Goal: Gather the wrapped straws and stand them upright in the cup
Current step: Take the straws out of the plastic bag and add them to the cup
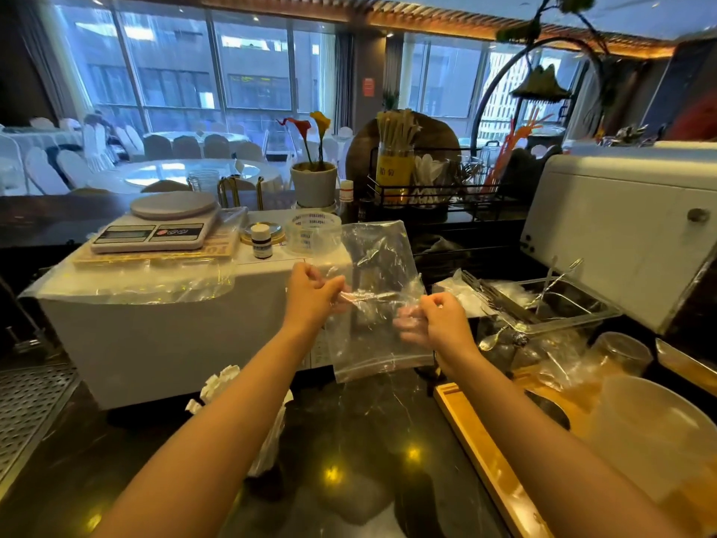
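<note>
A clear, empty plastic bag (378, 262) hangs in the air above the dark marble counter (368, 440), held across its middle by both hands. My left hand (310, 297) pinches its left side and my right hand (438, 320) pinches its right side, both with fingers closed. White paper-wrapped straws (221, 384) stick up under my left forearm; whatever holds them is hidden by the arm. Far back, a yellow cup (394, 170) in a black wire rack holds a bundle of paper-wrapped straws (397, 128) standing upright.
A white box (155, 332) at the left carries a kitchen scale (159, 227), a small bottle (260, 240) and a clear measuring cup (310, 231). At the right stand a clear bin of cutlery (551, 304), a wooden tray (481, 460) with glasses, and a white cabinet (628, 227).
</note>
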`<state>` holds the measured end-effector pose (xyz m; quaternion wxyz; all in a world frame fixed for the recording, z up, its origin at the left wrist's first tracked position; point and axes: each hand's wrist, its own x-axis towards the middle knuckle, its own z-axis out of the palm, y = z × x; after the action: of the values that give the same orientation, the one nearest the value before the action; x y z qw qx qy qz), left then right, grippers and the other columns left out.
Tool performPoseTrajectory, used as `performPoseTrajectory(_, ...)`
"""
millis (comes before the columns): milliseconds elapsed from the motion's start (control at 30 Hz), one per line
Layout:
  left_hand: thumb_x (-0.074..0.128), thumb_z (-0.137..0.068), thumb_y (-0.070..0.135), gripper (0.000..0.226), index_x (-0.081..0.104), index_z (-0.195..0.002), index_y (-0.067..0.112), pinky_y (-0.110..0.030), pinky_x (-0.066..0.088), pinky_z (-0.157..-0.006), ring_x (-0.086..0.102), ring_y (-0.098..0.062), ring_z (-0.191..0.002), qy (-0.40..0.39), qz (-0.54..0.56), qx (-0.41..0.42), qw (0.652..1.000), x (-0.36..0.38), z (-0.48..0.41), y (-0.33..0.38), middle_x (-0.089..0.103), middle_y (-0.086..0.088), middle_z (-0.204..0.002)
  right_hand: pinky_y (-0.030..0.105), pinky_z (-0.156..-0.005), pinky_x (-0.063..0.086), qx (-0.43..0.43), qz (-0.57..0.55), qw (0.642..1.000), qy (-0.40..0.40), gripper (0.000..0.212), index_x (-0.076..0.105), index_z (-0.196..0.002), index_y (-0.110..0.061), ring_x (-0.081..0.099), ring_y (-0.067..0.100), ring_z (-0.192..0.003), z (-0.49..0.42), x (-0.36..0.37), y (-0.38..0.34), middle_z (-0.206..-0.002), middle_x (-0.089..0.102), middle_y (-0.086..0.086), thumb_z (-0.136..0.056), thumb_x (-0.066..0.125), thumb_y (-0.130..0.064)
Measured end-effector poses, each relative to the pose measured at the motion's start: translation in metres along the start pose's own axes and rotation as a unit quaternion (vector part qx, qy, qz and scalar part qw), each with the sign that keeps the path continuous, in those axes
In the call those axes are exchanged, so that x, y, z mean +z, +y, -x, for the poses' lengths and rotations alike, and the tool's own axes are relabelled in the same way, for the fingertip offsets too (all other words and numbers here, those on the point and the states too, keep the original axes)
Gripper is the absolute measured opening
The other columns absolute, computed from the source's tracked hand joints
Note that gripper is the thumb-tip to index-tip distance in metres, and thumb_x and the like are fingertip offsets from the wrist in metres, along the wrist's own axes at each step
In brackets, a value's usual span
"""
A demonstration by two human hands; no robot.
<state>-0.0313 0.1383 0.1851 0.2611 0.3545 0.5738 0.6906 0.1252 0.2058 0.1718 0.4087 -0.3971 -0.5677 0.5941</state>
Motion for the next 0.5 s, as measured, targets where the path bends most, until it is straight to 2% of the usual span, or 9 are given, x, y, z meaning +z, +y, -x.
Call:
performPoseTrajectory(67, 0.052, -0.088, 0.007, 0.020, 0.035, -0.096, 0.014, -0.017, 0.054, -0.046, 0.060, -0.013, -0.062, 0.001, 0.004, -0.032, 0.999, 0.003, 0.005, -0.011, 0.057, -0.015, -0.090, 0.019, -0.040, 0.054, 0.010, -0.001, 1.000, 0.001, 0.022, 0.041, -0.078, -0.012, 0.058, 0.021, -0.063, -0.001, -0.003, 0.011, -0.077, 0.059, 0.010, -0.099, 0.035, -0.012)
performPoseTrajectory(167, 0.049, -0.091, 0.014, 0.039, 0.027, -0.123, 0.010, -0.019, 0.055, -0.051, 0.060, -0.015, -0.067, -0.020, -0.008, -0.077, 0.997, 0.008, 0.017, -0.030, 0.058, -0.009, -0.093, 0.019, -0.039, 0.053, 0.019, 0.035, 0.999, 0.007, 0.022, 0.041, -0.078, -0.012, 0.057, 0.022, -0.060, -0.005, -0.008, 0.032, -0.075, 0.059, 0.010, -0.099, 0.035, -0.012)
performPoseTrajectory(300, 0.052, -0.089, 0.018, 0.058, 0.015, -0.134, 0.021, -0.040, 0.056, -0.077, 0.064, -0.018, -0.073, -0.063, -0.058, -0.109, 0.990, 0.008, 0.043, -0.067, 0.060, -0.002, -0.093, 0.030, -0.047, 0.050, 0.024, 0.118, 0.992, 0.041, 0.024, 0.040, -0.074, -0.014, 0.052, 0.018, -0.050, -0.010, -0.017, 0.064, -0.066, 0.051, 0.007, -0.098, 0.037, -0.012)
performPoseTrajectory(367, 0.051, -0.090, 0.017, 0.064, 0.010, -0.138, 0.025, -0.045, 0.053, -0.086, 0.065, -0.018, -0.073, -0.070, -0.075, -0.128, 0.986, 0.007, 0.055, -0.086, 0.060, -0.002, -0.091, 0.028, -0.042, 0.047, 0.033, 0.151, 0.987, 0.046, 0.022, 0.040, -0.076, -0.011, 0.052, 0.014, -0.040, -0.011, -0.020, 0.081, -0.059, 0.050, 0.007, -0.098, 0.036, -0.012)
performPoseTrajectory(433, 0.048, -0.090, 0.011, 0.062, 0.011, -0.138, 0.023, -0.034, 0.055, -0.079, 0.062, -0.018, -0.069, -0.057, -0.080, -0.148, 0.984, 0.006, 0.064, -0.104, 0.059, -0.003, -0.086, 0.032, -0.047, 0.045, 0.035, 0.208, 0.977, 0.044, 0.017, 0.041, -0.083, -0.008, 0.053, 0.012, -0.039, -0.010, -0.019, 0.098, -0.057, 0.050, 0.007, -0.098, 0.035, -0.011)
performPoseTrajectory(500, 0.044, -0.089, 0.003, 0.060, 0.013, -0.139, 0.019, -0.018, 0.052, -0.059, 0.056, -0.018, -0.064, -0.027, -0.096, -0.166, 0.981, 0.008, 0.071, -0.121, 0.054, -0.004, -0.076, 0.036, -0.058, 0.037, 0.027, 0.288, 0.956, 0.039, 0.014, 0.042, -0.086, -0.006, 0.053, 0.023, -0.060, -0.007, -0.019, 0.116, -0.067, 0.051, 0.010, -0.098, 0.035, -0.011)
